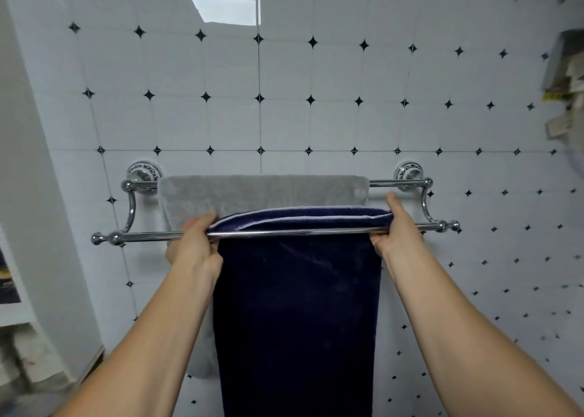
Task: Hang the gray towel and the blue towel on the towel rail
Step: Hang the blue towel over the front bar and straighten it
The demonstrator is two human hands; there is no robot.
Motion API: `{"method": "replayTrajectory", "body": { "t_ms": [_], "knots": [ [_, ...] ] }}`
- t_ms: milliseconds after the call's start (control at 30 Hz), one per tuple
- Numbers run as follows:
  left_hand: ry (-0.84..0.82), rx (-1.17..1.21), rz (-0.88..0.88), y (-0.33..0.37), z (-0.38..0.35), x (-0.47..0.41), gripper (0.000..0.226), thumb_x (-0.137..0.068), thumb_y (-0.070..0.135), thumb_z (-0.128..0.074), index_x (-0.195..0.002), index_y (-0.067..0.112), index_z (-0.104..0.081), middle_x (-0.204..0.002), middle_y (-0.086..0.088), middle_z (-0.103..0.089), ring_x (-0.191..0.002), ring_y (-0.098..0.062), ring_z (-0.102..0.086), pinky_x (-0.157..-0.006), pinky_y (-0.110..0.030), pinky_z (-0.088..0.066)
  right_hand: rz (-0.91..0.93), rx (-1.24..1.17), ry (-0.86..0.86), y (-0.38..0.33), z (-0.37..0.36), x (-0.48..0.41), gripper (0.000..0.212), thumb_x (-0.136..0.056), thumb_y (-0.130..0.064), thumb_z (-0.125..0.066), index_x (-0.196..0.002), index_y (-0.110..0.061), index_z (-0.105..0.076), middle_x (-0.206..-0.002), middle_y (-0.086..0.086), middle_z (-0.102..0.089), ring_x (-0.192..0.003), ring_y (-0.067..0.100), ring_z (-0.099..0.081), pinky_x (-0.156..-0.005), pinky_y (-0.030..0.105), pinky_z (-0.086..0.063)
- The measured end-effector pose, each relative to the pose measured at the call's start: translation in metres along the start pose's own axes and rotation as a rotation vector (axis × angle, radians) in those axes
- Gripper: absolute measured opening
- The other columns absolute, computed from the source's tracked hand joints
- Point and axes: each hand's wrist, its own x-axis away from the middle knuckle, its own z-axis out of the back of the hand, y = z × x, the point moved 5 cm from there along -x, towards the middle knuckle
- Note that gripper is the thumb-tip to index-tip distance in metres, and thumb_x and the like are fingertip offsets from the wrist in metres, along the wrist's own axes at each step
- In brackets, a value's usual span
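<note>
1. White tiles (pixel 284 68) with black diamonds behind; the towel rail (pixel 158 235) carries the gray towel (pixel 262 192) on its back bar
2. The blue towel (pixel 297 315) drapes over the front bar, between its ends
3. My left hand (pixel 196 242) and right hand (pixel 398 227) curl closed round its fold ends
4. I judge an uneven drape could slide it off on release

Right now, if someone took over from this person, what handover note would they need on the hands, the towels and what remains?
Left hand: grips the blue towel at its top left corner.
Right hand: grips its top right corner.
Gray towel: draped over the back bar of the towel rail; done.
Blue towel: top fold held just above the front bar, which shows in front of it; the rest hangs down.
Left: settle it over the front bar, then let go.
</note>
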Motion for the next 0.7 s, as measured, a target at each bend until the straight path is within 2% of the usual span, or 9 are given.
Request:
{"method": "replayTrajectory", "body": {
  "t_ms": [67, 167, 267, 333, 367, 467, 533, 633, 700],
  "knots": [
    [0.039, -0.013, -0.012, 0.0, 0.0, -0.001, 0.033, -0.078, -0.016, -0.062, -0.102, 0.005, -0.056, -0.089, -0.012, -0.058, -0.062, -0.017, -0.059, -0.06, -0.028, -0.058, -0.013, 0.041, 0.029, -0.001, 0.0, -0.003, 0.049, -0.071, -0.007, -0.082, -0.115, -0.002, -0.061, -0.101, 0.011, -0.068, -0.077, 0.026, -0.07, -0.072, 0.041, -0.061],
    [0.001, -0.046, -0.016, 0.003, 0.005, 0.0, 0.036, -0.077, -0.019, -0.061, -0.105, 0.003, -0.055, -0.085, -0.01, -0.059, -0.059, -0.018, -0.064, -0.067, -0.032, -0.061, -0.025, 0.175, -0.011, 0.001, 0.006, -0.003, 0.039, -0.076, 0.009, -0.068, -0.114, 0.005, -0.061, -0.092, 0.017, -0.061, -0.065, 0.024, -0.061, -0.053, 0.03, -0.057],
    [-0.028, -0.084, -0.02, 0.006, 0.01, 0.004, 0.035, -0.076, -0.019, -0.063, -0.1, 0.004, -0.055, -0.078, -0.011, -0.06, -0.052, -0.018, -0.066, -0.065, -0.035, -0.062, 0.005, 0.251, -0.087, 0.0, 0.012, -0.004, 0.011, -0.079, 0.013, -0.063, -0.087, 0.006, -0.061, -0.086, 0.018, -0.059, -0.066, 0.023, -0.061, -0.047, 0.024, -0.054],
    [-0.01, -0.119, -0.026, 0.008, 0.009, 0.008, 0.034, -0.075, -0.018, -0.065, -0.098, 0.004, -0.056, -0.074, -0.009, -0.06, -0.044, -0.014, -0.064, -0.055, -0.028, -0.06, 0.014, 0.297, -0.111, -0.004, 0.015, -0.005, 0.011, -0.08, 0.012, -0.064, -0.077, 0.003, -0.058, -0.073, 0.015, -0.063, -0.057, 0.02, -0.065, -0.045, 0.023, -0.054],
    [0.012, -0.14, -0.032, 0.009, 0.009, 0.009, 0.035, -0.074, -0.018, -0.066, -0.1, 0.003, -0.056, -0.072, -0.008, -0.059, -0.039, -0.012, -0.061, -0.048, -0.023, -0.057, 0.025, 0.345, -0.11, -0.006, 0.016, -0.006, 0.011, -0.08, 0.009, -0.066, -0.077, 0.002, -0.059, -0.07, 0.013, -0.065, -0.052, 0.018, -0.067, -0.045, 0.022, -0.054],
    [0.068, -0.147, -0.042, 0.01, 0.009, 0.01, 0.04, -0.072, -0.019, -0.066, -0.105, 0.001, -0.057, -0.063, -0.005, -0.06, -0.032, -0.009, -0.056, -0.038, -0.017, -0.048, 0.041, 0.523, -0.089, -0.01, 0.02, -0.007, 0.011, -0.079, -0.004, -0.072, -0.086, -0.002, -0.064, -0.081, 0.011, -0.066, -0.047, 0.013, -0.067, -0.046, 0.022, -0.055],
    [0.068, -0.125, -0.034, 0.009, 0.008, 0.008, 0.041, -0.071, -0.021, -0.065, -0.105, 0.001, -0.057, -0.057, -0.006, -0.061, -0.032, -0.011, -0.056, -0.038, -0.019, -0.049, 0.024, 0.679, -0.049, -0.011, 0.024, -0.004, 0.027, -0.072, -0.021, -0.078, -0.094, -0.009, -0.067, -0.08, 0.007, -0.068, -0.046, 0.016, -0.068, -0.044, 0.024, -0.055],
    [0.065, -0.116, -0.036, 0.008, 0.01, 0.006, 0.042, -0.071, -0.02, -0.065, -0.106, 0.001, -0.058, -0.069, -0.01, -0.061, -0.038, -0.014, -0.06, -0.044, -0.024, -0.056, -0.039, 0.907, -0.03, -0.013, 0.027, 0.003, 0.041, -0.061, -0.045, -0.079, -0.093, -0.022, -0.069, -0.062, -0.003, -0.07, -0.041, 0.014, -0.064, -0.042, 0.02, -0.051],
    [0.066, -0.113, -0.037, 0.007, 0.011, 0.003, 0.042, -0.071, -0.019, -0.066, -0.106, 0.003, -0.059, -0.073, -0.011, -0.062, -0.044, -0.015, -0.062, -0.045, -0.024, -0.056, -0.043, 0.981, -0.018, -0.019, 0.028, 0.006, 0.046, -0.062, -0.052, -0.078, -0.096, -0.023, -0.069, -0.076, -0.003, -0.073, -0.051, 0.019, -0.07, -0.036, 0.019, -0.043]
  ]
}}
